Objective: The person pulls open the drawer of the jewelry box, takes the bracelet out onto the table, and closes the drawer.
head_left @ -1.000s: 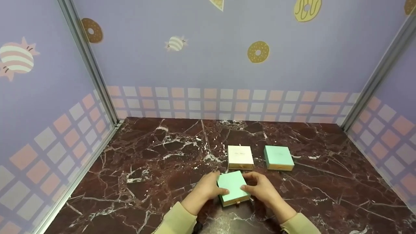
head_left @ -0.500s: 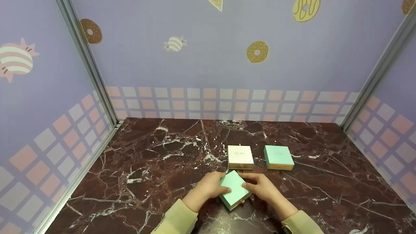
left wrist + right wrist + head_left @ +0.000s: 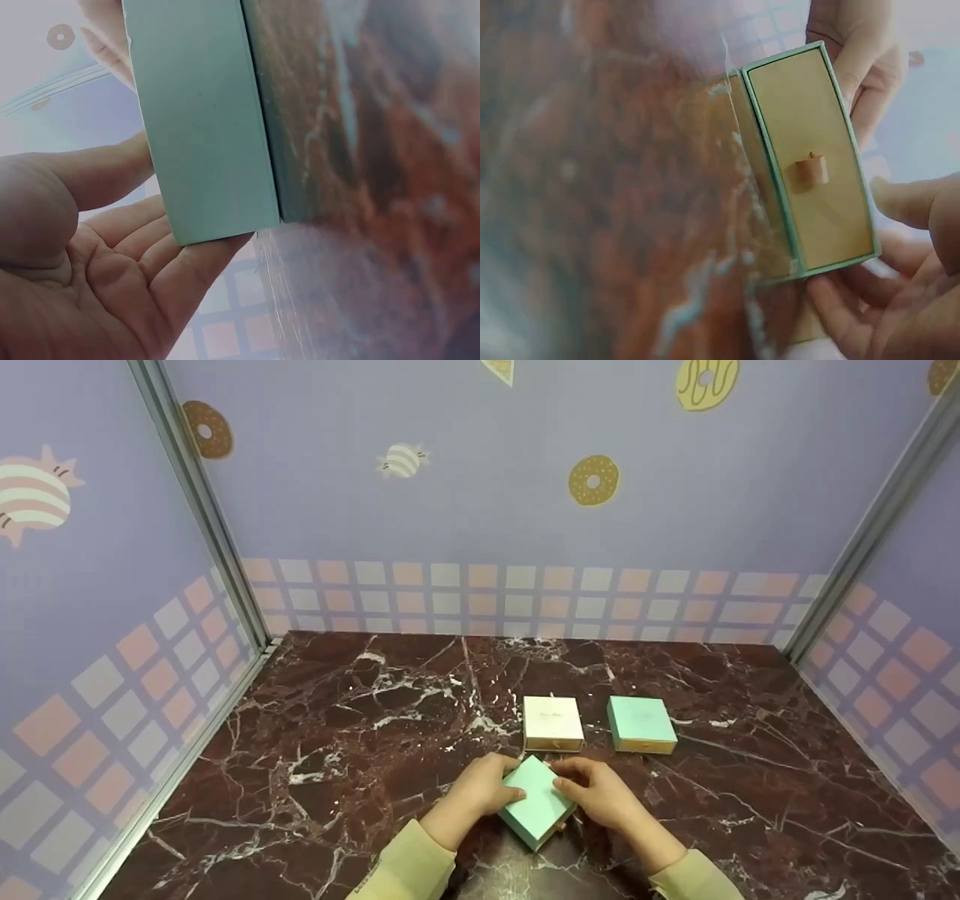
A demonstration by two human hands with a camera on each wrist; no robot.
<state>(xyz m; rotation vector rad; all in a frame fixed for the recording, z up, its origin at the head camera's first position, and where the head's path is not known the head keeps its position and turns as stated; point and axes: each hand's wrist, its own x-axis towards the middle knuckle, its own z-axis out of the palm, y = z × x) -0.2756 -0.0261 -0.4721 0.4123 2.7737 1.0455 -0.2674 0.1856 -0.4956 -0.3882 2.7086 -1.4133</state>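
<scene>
A mint-green drawer box (image 3: 537, 801) stands cornerwise on the table in front of the person, between both hands. My left hand (image 3: 480, 792) grips its left side, with the thumb on the lid and the fingers at the far left corner. From the right, my right hand (image 3: 597, 793) pinches it, thumb on the lid's edge and fingers round the far side. In the right wrist view the gold drawer front (image 3: 810, 165) with its small ribbon pull (image 3: 811, 171) faces that hand's side, pushed in. A plain green side wall (image 3: 206, 120) fills the left wrist view.
Just beyond the hands sits a cream drawer box (image 3: 553, 721). Right of it is a turquoise drawer box (image 3: 642, 723), its gold front towards me. All rest on a dark red marbled table (image 3: 360, 787), with patterned panels (image 3: 480, 510) behind and at both sides.
Between both hands the mint-green box has turned counterclockwise as seen from above, its drawer front swinging from facing me towards the right. The cream and turquoise boxes have stayed put.
</scene>
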